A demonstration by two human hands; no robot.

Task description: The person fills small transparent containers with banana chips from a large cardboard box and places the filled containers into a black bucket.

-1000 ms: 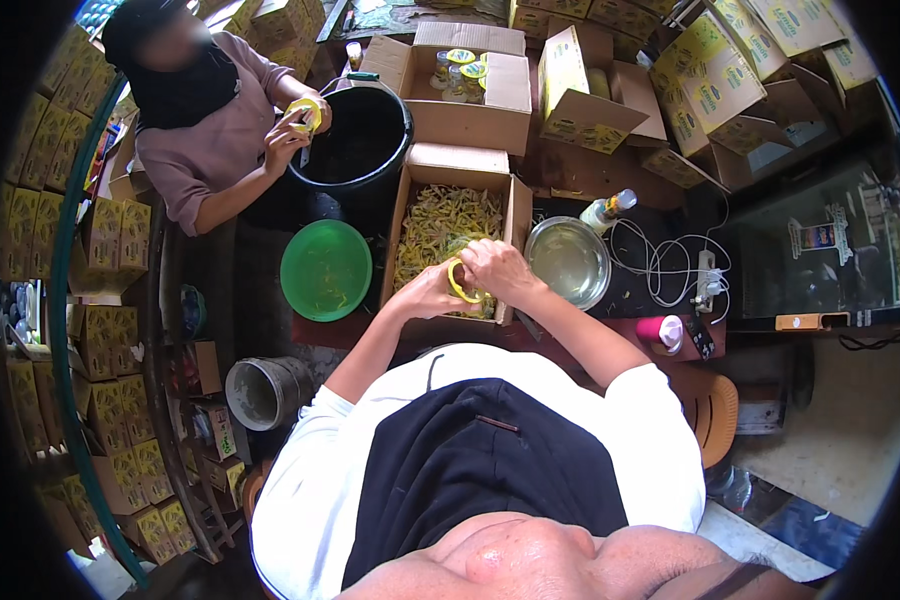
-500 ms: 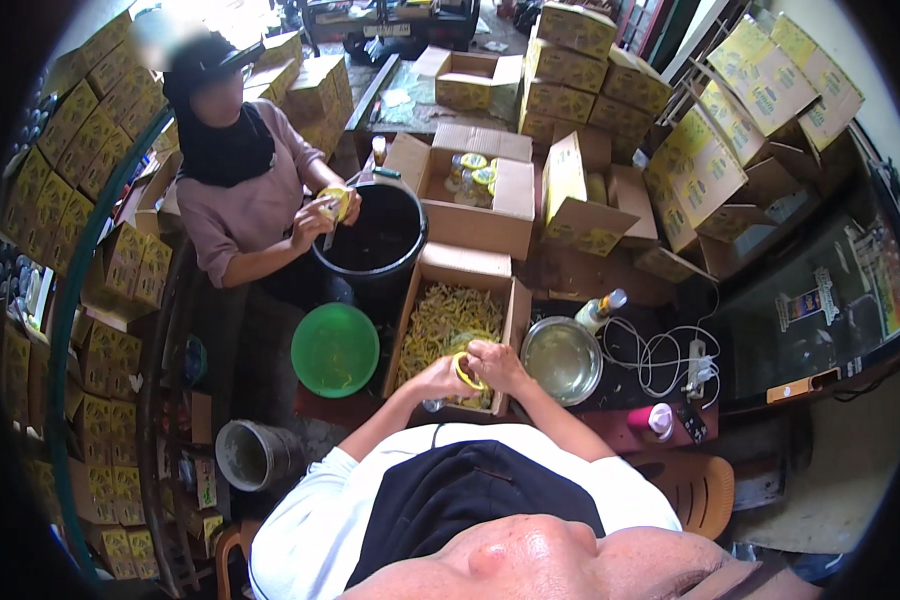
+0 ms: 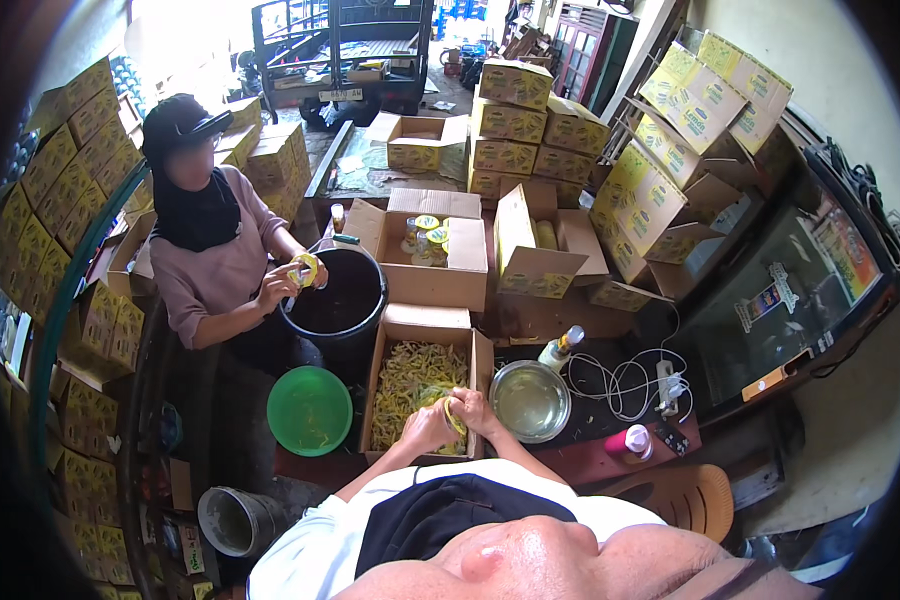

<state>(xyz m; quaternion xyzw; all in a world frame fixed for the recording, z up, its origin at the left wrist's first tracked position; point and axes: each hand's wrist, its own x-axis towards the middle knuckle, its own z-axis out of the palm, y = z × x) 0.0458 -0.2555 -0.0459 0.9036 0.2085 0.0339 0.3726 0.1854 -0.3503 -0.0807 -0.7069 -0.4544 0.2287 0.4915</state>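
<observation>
Low in the middle, an open cardboard box (image 3: 413,375) holds many small yellow strips and scraps. Over its near right part my left hand (image 3: 428,430) and my right hand (image 3: 472,410) are close together, both closed round a small item with a yellow rim (image 3: 455,420), which my fingers partly hide; I cannot make out the rest of it. A green basin (image 3: 308,408) stands left of the box, and a metal bowl of clear liquid (image 3: 530,398) right of it, with a bottle (image 3: 560,350) behind the bowl.
A co-worker (image 3: 200,250) holds a yellow item above a black bucket (image 3: 332,292). Behind are a box of jars (image 3: 435,275) and stacked cartons (image 3: 510,120). At right are cables (image 3: 620,395), a pink container (image 3: 627,443) and a glass cabinet (image 3: 785,300). A grey bucket (image 3: 238,520) stands lower left.
My view has tilted up, showing a cart and more of the room behind. My hands stay together on the yellow-rimmed item over the box, with fingers slightly shifted.
</observation>
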